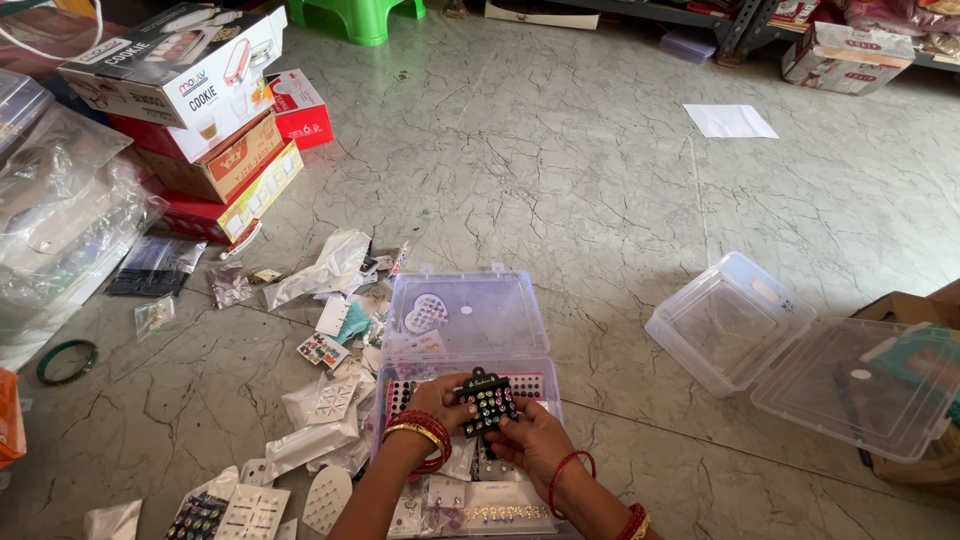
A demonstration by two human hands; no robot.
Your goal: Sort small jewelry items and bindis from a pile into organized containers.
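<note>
A small black card of coloured studs [487,402] is held between both my hands over an open clear plastic box [470,318]. My left hand [436,401], with red and gold bangles at the wrist, grips the card's left edge. My right hand [528,437], with a red thread at the wrist, pinches its lower right side. Inside the box lie more jewellery cards and sticker sheets. The box lid stands open behind, with a heart-shaped card on it.
Loose packets and white cards [322,400] litter the floor left of the box. Stacked cartons [205,110] stand at the far left. A second open clear box [800,350] lies to the right, a green bangle [68,361] at the left, a paper sheet [730,120] further off.
</note>
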